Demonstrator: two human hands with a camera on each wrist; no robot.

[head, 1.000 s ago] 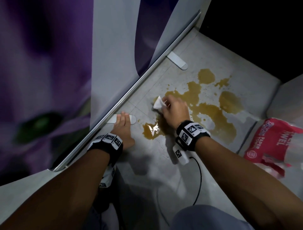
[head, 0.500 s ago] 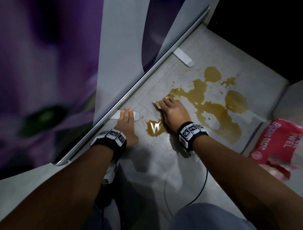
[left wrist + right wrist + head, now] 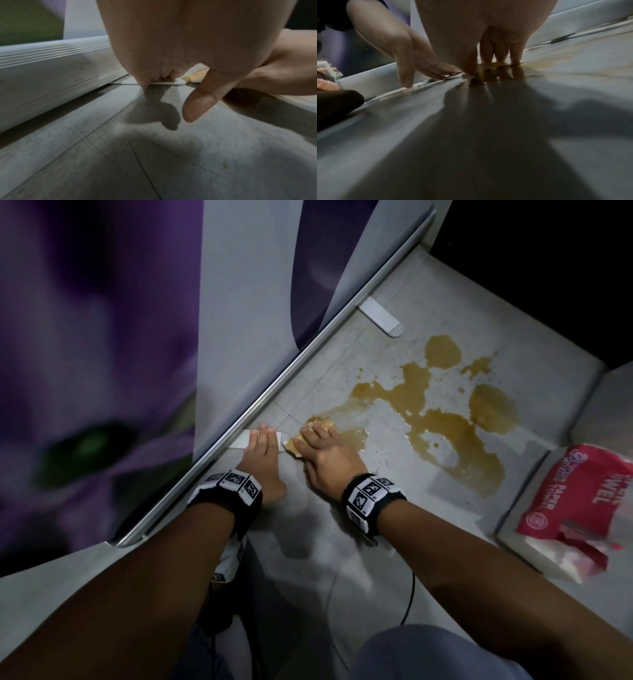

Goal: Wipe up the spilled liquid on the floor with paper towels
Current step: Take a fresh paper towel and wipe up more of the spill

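Left hand (image 3: 180, 47) fingertips rest on a flat white plate (image 3: 164, 82) at the metal rail's (image 3: 51, 56) foot; thumb hangs free above the floor (image 3: 154, 162). Stained paper towel (image 3: 197, 75) beyond; brown liquid (image 3: 243, 100) at right.

Right hand (image 3: 329, 460): a second ago lifted, pinching a white paper towel (image 3: 317, 428) above the brown spill (image 3: 445, 419); now flat, fingers straight, pressing the towel to the floor just beside the banner stand's near foot (image 3: 241, 440). Paper towel: white then, now soaked tan. Brown spill: the patch nearest that foot is gone; a thin smear runs toward it.
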